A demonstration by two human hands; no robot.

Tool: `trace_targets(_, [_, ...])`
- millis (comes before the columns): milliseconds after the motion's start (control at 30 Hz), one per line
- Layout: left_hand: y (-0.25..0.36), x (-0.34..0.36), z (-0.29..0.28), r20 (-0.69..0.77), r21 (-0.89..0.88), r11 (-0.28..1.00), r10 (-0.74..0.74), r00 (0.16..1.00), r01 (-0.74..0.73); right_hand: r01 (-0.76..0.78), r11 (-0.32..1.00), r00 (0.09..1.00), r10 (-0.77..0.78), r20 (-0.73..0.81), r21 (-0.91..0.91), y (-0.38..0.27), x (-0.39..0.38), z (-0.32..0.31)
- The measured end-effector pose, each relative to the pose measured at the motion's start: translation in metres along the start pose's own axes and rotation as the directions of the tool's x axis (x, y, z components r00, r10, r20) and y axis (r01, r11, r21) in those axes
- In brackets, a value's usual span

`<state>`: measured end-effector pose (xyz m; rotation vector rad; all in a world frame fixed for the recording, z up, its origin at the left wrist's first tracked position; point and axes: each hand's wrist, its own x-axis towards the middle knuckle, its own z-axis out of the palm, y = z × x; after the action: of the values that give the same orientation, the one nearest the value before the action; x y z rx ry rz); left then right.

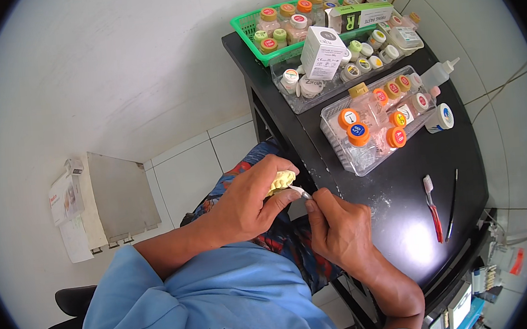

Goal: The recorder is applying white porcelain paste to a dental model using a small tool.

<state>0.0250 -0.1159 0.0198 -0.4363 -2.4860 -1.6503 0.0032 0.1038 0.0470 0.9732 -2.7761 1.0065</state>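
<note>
White wall, black table, yellow cast in hand

White wall (113,65) fills ten to twelve o'clock; the black table (401,181) spreads from twelve round to four. Near mid-view, the left hand (247,193) has its thumb and fingers closed around a yellow dental cast (283,179), off the table and above the lap. Toward four o'clock, the right hand (342,223) grips a slim tool (303,192), its tip at the cast's edge; whether it touches, I cannot tell. Between two and three, a clear basket (338,149) holds orange-capped jars (357,133) with marked round labels in white, blue, red and yellow. At one o'clock, a white box (323,53) bears small dark print, and a green-and-white box (360,17) carries bolder lettering. Dark lettering also marks the blue shirt (224,291) at six.
</note>
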Motion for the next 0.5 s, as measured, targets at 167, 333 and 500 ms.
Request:
trace_targets(167, [0.0019,-0.0008,-0.0003,0.015,-0.019,0.999,-0.047,0.999,0.048,0.000,1.000,1.000,0.000,0.000,0.004,0.0004,0.0000,0.0001])
trace_targets(333, [0.0018,0.0003,0.0001,0.011,-0.013,0.999,-0.053,0.999,0.053,-0.008,1.000,1.000,0.008,-0.002,-0.008,0.0006,-0.0013,0.0003])
trace_targets(500, [0.0026,-0.0006,0.0010,-0.005,0.016,0.999,-0.035,0.999,0.035,-0.008,1.000,1.000,0.007,-0.007,-0.011,0.0004,-0.0008,-0.0001])
